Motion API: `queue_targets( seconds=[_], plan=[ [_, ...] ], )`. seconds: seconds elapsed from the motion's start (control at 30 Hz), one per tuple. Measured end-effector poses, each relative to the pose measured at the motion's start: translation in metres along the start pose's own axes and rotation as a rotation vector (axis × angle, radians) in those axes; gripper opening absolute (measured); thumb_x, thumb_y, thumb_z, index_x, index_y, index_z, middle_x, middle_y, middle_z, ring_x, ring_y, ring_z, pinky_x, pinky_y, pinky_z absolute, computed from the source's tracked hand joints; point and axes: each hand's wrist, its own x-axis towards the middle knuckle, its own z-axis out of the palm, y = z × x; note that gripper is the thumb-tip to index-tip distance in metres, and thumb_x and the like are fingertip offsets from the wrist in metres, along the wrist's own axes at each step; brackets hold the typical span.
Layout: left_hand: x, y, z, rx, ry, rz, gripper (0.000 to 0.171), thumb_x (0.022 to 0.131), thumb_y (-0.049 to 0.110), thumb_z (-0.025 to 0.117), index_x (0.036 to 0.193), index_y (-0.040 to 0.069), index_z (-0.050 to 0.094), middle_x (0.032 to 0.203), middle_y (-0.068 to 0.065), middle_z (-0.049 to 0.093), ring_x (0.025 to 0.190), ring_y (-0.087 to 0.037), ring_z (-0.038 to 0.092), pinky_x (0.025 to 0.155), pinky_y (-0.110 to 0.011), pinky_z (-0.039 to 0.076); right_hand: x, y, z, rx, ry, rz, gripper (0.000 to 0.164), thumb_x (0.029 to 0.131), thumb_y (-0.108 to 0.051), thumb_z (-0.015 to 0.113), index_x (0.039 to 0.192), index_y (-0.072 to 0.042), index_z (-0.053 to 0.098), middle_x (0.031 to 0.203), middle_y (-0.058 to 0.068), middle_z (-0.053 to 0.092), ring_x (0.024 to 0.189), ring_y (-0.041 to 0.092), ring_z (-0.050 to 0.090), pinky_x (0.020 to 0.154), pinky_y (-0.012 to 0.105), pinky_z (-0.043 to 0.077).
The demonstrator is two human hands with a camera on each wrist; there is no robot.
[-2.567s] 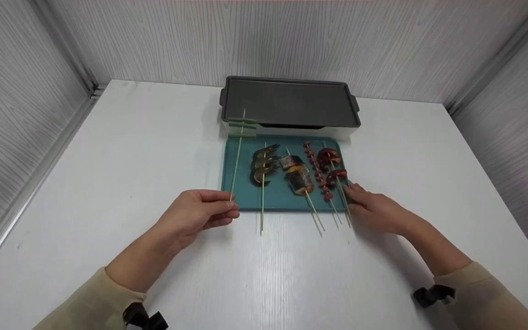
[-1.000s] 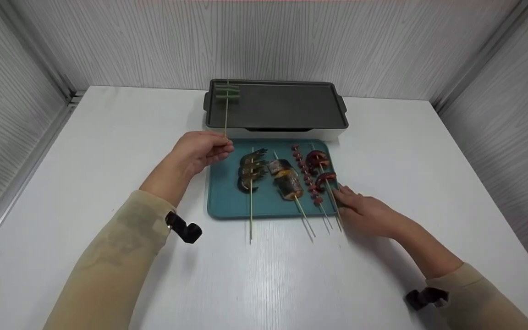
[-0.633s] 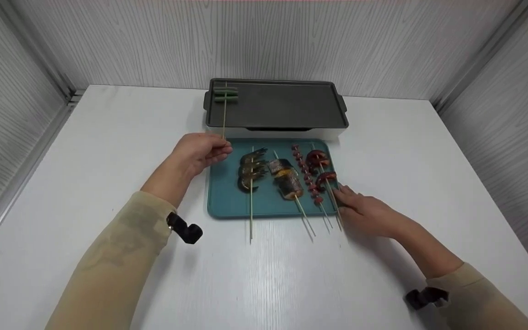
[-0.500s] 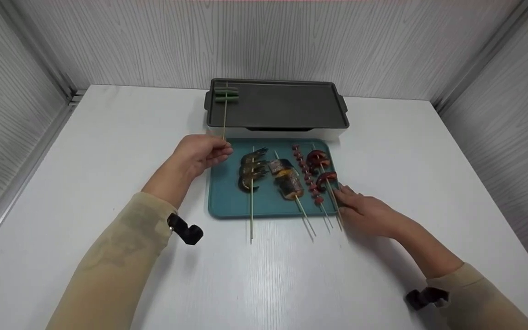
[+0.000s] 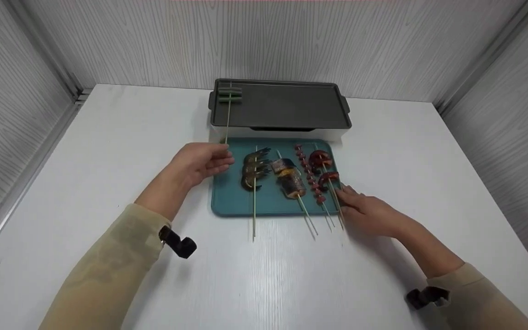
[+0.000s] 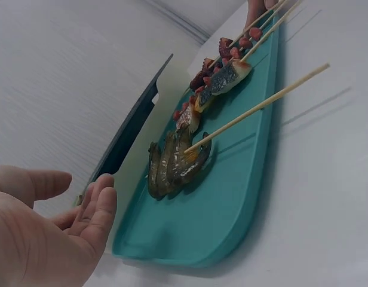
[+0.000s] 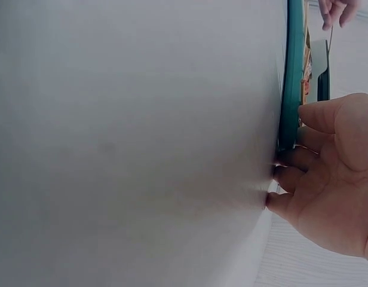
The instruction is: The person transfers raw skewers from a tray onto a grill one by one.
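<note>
In the head view, a skewer with green vegetable pieces (image 5: 230, 95) lies on the left part of the black griddle plate (image 5: 287, 105), its stick jutting over the front edge. My left hand (image 5: 200, 164) is at the stick's lower end; in the left wrist view its thumb stands apart from its fingers (image 6: 101, 209). My right hand (image 5: 374, 215) holds the teal tray (image 5: 232, 201) at its near right corner, thumb at the rim (image 7: 293, 66). On the tray lie a shrimp skewer (image 5: 255, 170), a fish-chunk skewer (image 5: 291, 181), a small red-piece skewer (image 5: 309, 172) and a dark red tentacle-like skewer (image 5: 321, 158).
The griddle's white base (image 5: 332, 134) stands right behind the tray. Stick ends, such as the shrimp stick (image 6: 273, 98), overhang the tray's front edge. Pale wood-grain panels (image 5: 273, 36) close the white table (image 5: 264, 275) at the back and sides.
My left hand carried the green skewer from over the tray onto the griddle, then drew back slightly, fingers parting from the stick. My right hand stayed at the tray's corner.
</note>
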Motion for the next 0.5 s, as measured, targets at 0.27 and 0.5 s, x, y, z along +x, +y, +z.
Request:
queue_targets(
  seconds=[0.27,0.5],
  plan=[
    [-0.041,-0.019,-0.008,0.019,-0.099,0.012,0.051,0.11,0.018,0.06,0.151,-0.009,0.049,0.128,-0.017,0.069,0.116,-0.024,0.071,0.104,-0.034,0.055,0.0,0.0,-0.002,0.01,-0.003,0.014,0.058,0.115,-0.031,0.044,0.166,-0.006,0.032,0.173,0.019,0.023,0.159,0.043,0.019,0.125,0.063,0.022],
    [-0.074,-0.041,-0.008,0.029,-0.155,-0.012,0.049,0.108,0.017,0.064,0.147,-0.01,0.053,0.124,-0.017,0.073,0.113,-0.025,0.075,0.1,-0.036,0.058,0.0,0.0,0.0,0.013,0.001,0.0,0.058,0.115,-0.03,0.044,0.166,-0.005,0.032,0.172,0.019,0.024,0.159,0.042,0.019,0.125,0.063,0.021]
  ],
)
